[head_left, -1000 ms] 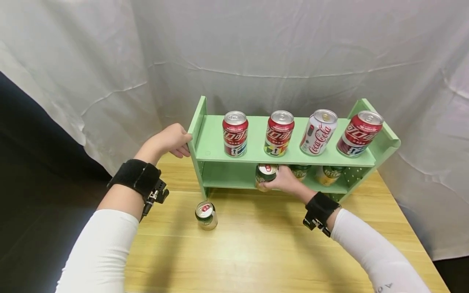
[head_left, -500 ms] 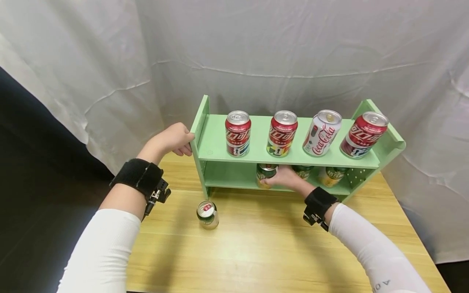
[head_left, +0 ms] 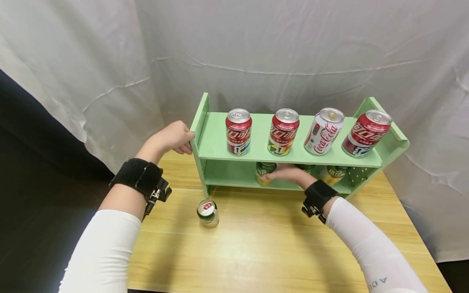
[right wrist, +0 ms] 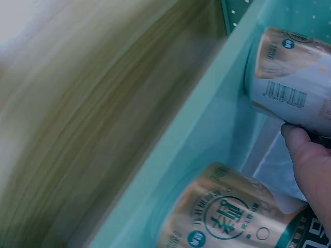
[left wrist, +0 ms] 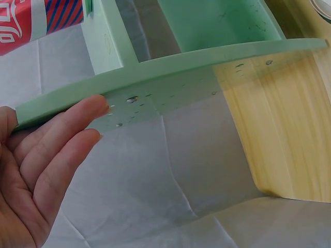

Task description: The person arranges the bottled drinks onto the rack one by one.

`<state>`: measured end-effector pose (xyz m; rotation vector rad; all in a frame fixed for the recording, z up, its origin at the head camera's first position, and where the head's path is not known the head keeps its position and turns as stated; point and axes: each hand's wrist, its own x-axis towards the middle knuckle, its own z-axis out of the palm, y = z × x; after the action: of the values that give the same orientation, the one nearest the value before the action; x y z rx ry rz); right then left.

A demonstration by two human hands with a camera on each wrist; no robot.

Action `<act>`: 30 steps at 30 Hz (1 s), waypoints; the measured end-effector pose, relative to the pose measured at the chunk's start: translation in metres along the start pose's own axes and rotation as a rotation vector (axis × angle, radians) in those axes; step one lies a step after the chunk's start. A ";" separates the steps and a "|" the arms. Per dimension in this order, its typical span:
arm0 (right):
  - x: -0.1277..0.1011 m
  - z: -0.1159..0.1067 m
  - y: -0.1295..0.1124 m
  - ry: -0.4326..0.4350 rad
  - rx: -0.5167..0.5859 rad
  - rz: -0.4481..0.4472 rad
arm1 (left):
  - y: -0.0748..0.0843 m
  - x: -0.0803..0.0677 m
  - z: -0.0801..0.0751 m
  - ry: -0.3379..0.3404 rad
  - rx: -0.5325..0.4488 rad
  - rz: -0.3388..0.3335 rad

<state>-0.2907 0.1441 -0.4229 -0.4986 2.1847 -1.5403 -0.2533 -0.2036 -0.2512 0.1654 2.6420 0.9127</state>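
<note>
Green shelf [head_left: 293,156] is steadied by the left hand [head_left: 172,138], fingers straight, while the right hand [head_left: 289,173] curls round 1 green can [head_left: 264,172] on its lower level.

Close in now on the left hand [left wrist: 36,170], palm toward us, fingers [left wrist: 77,116] straight and laid against the outer face of the green shelf's side panel [left wrist: 170,90], fingertips touching near a couple of small screw holes. Up in the top left corner a slice of a red can [left wrist: 31,23] peeks in, standing on the shelf board just past the panel. Below the panel there's crumpled white cloth [left wrist: 150,191], and over on the right the pale wooden surface [left wrist: 284,124] runs down the frame.
</note>
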 end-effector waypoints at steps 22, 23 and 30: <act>0.003 -0.001 0.005 0.040 -0.037 -0.027 | 0.002 0.000 -0.002 0.013 -0.009 0.000; 0.002 0.000 0.005 0.059 -0.060 -0.032 | 0.002 0.000 -0.001 0.012 -0.008 0.001; -0.012 0.015 0.005 0.227 -0.232 -0.101 | 0.000 0.001 0.001 0.024 0.005 -0.002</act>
<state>-0.2730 0.1400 -0.4307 -0.5351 2.5674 -1.4623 -0.2538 -0.2028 -0.2528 0.1546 2.6661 0.9126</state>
